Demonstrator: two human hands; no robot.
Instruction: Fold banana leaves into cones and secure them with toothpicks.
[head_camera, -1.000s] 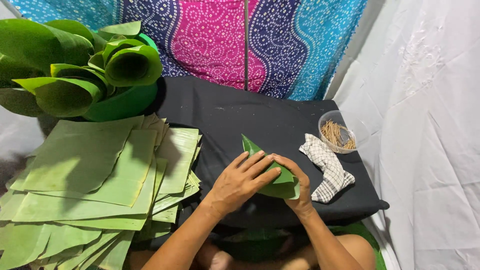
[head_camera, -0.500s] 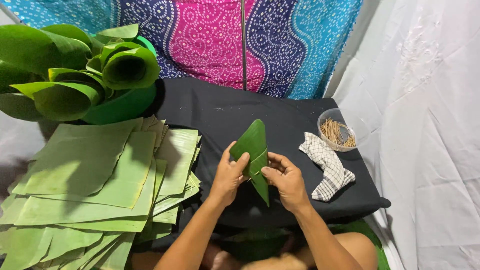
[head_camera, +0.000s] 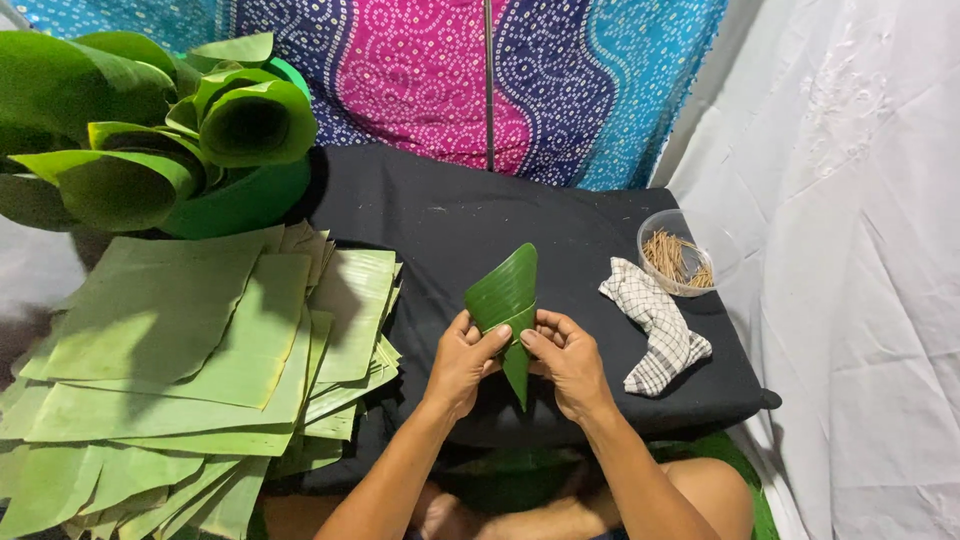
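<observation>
Lifted off the black cloth where it lay pressed flat a second ago, the folded leaf cone (head_camera: 508, 300) now stands upright between both hands, its wide mouth pointing to the far side and its tip hanging down toward the person. Left hand (head_camera: 462, 362) closes around the cone's left edge, thumb laid over the overlap as if to keep the fold from springing open. Right hand (head_camera: 567, 360) pinches the right edge with fingertips meeting the left thumb at the seam, so the two grips together hold the shape. Cone hovers just above the near edge of the black-draped counter (head_camera: 450, 215), not touching it. At near left, a thick stack of cut leaf sheets (head_camera: 200, 350) fans out within easy reach of the left hand. Rolled whole leaves (head_camera: 150, 130) are piled at far left. On the right of the counter sit a clear bowl of thin wooden picks (head_camera: 683, 258) and, just beside it, a checked cloth (head_camera: 660, 325), both near the right hand. Patterned fabric (head_camera: 450, 70) hangs behind.
</observation>
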